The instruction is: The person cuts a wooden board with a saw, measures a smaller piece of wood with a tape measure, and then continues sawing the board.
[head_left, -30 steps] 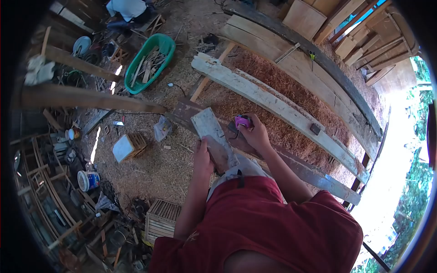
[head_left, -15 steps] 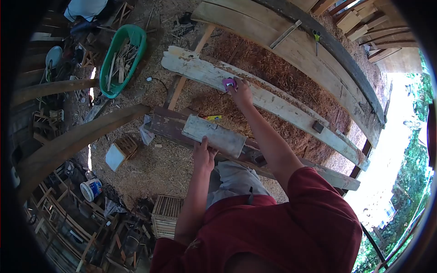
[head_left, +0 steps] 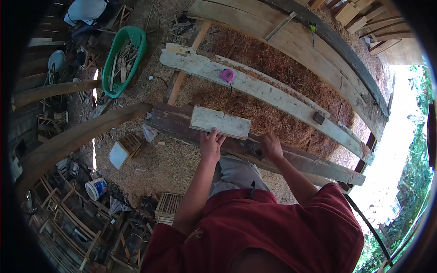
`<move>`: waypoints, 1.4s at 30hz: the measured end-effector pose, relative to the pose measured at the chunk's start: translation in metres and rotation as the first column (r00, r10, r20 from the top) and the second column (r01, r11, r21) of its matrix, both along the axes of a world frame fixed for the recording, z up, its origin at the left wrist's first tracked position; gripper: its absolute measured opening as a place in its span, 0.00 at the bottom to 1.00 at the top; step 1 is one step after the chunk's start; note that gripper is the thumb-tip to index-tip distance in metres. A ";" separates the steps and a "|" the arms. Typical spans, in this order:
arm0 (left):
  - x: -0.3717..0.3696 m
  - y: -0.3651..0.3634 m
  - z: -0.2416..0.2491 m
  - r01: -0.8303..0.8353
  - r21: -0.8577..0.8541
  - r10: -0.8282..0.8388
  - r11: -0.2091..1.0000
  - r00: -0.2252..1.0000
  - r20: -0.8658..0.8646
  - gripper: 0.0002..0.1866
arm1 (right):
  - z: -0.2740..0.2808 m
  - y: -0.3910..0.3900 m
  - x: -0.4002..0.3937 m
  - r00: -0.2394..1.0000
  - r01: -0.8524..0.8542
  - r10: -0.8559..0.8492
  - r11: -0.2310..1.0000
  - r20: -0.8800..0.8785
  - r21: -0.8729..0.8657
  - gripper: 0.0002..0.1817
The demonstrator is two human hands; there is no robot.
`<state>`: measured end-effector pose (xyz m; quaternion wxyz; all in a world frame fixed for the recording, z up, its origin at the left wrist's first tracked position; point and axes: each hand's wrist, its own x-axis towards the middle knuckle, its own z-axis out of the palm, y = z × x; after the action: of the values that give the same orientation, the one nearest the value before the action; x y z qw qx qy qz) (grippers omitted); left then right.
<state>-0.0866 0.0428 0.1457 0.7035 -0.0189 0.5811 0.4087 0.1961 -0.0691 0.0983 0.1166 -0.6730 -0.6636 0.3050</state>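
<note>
My left hand [head_left: 212, 144] grips a short piece of board [head_left: 220, 123] with worn white paint, thumb against its near face and fingers beneath. The piece is over a long dark brown plank [head_left: 170, 119]. To its right, my right hand [head_left: 271, 148] is closed above the same plank, fingers curled down; what they hold, if anything, is hidden. Close beside those fingers is a small dark object [head_left: 253, 149] on the plank. A pink tape measure [head_left: 227, 75] lies on the long whitish plank [head_left: 261, 91] farther forward.
Beyond are wide planks [head_left: 255, 25] carrying a thin strip [head_left: 281, 26] and green-handled scissors [head_left: 312, 28]. A small brown block [head_left: 318, 118] sits on the whitish plank. Wood shavings cover the ground. At left are a green tub [head_left: 108, 75] of scraps and a curved beam [head_left: 86, 125].
My right hand has let go of the tape measure on the whitish plank and come back towards me. The board piece in my left hand has shifted slightly right and forward, its tilt flatter.
</note>
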 end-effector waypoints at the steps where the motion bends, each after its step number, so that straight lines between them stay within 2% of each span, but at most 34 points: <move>1: -0.002 -0.003 0.000 -0.009 0.009 0.009 1.000 1.000 0.010 0.23 | 0.002 -0.013 0.000 0.996 -0.085 0.084 0.996 -0.010 -0.032 0.14; 4: -0.007 -0.018 0.001 -0.046 0.031 0.045 0.998 0.998 0.035 0.24 | 0.001 -0.035 -0.012 0.973 -0.214 0.211 0.976 0.094 0.032 0.13; 8: -0.019 -0.040 0.005 -0.096 0.077 0.093 0.992 0.995 0.042 0.27 | -0.001 -0.040 -0.021 0.956 -0.274 0.266 0.960 0.122 0.055 0.18; 13: -0.036 -0.076 0.011 -0.248 0.128 0.233 0.960 0.965 0.120 0.29 | 0.014 -0.056 -0.035 0.919 -0.344 0.332 0.939 0.215 0.023 0.24; 16: -0.047 -0.096 0.000 -0.349 0.131 0.328 0.928 0.931 0.160 0.29 | 0.011 -0.073 -0.034 0.890 -0.407 0.384 0.912 0.244 0.050 0.26; 17: -0.050 -0.102 -0.006 -0.382 0.122 0.360 0.916 0.918 0.168 0.29 | 0.007 -0.078 -0.035 0.881 -0.409 0.393 0.912 0.266 0.007 0.26; 20: -0.054 -0.108 -0.034 -0.578 -0.009 0.571 0.816 0.803 0.168 0.25 | -0.010 -0.087 -0.038 0.850 -0.398 0.397 0.914 0.346 -0.072 0.27; 22: -0.055 -0.109 -0.070 -0.608 -0.067 0.606 0.791 0.764 0.221 0.22 | 0.003 -0.089 -0.042 0.840 -0.352 0.348 0.933 0.416 -0.070 0.27; 25: -0.041 -0.104 -0.120 -0.655 -0.145 0.669 0.742 0.711 0.215 0.19 | 0.027 -0.078 -0.049 0.887 -0.231 0.279 0.958 0.368 -0.171 0.25; 27: -0.019 -0.098 -0.140 -0.691 -0.168 0.711 0.703 0.678 0.187 0.19 | 0.016 -0.084 -0.036 0.929 -0.179 0.194 0.981 0.316 -0.076 0.22; 29: 0.001 -0.090 -0.133 -0.718 -0.153 0.734 0.679 0.661 0.157 0.20 | 0.007 -0.092 -0.020 0.967 -0.078 0.076 0.997 0.243 0.001 0.19; 30: 0.011 -0.085 -0.121 -0.715 -0.153 0.730 0.682 0.677 0.088 0.18 | 0.012 -0.093 -0.017 0.977 -0.018 -0.005 0.994 0.212 0.107 0.14; 34: 0.028 -0.081 -0.108 -0.584 -0.145 0.572 0.799 0.812 -0.117 0.20 | 0.030 -0.086 0.007 0.979 0.204 -0.205 0.977 0.001 -0.062 0.08; 37: 0.024 -0.078 -0.098 -0.440 -0.144 0.397 0.886 0.882 -0.253 0.19 | 0.044 -0.067 0.014 0.969 0.222 -0.221 0.975 -0.115 -0.004 0.06; 39: 0.017 -0.078 -0.087 -0.349 -0.139 0.288 0.927 0.898 -0.333 0.18 | 0.042 -0.052 0.020 0.970 0.221 -0.220 0.975 -0.102 -0.009 0.07; 42: 0.001 -0.076 -0.077 -0.108 -0.262 -0.010 0.959 0.912 -0.410 0.25 | 0.045 -0.026 0.025 0.981 0.183 -0.184 0.983 -0.054 -0.025 0.08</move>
<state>-0.0854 -0.0332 0.0691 0.5465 -0.0471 0.7660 0.3352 0.2208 -0.0946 0.1436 0.1560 -0.7236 -0.5922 0.3182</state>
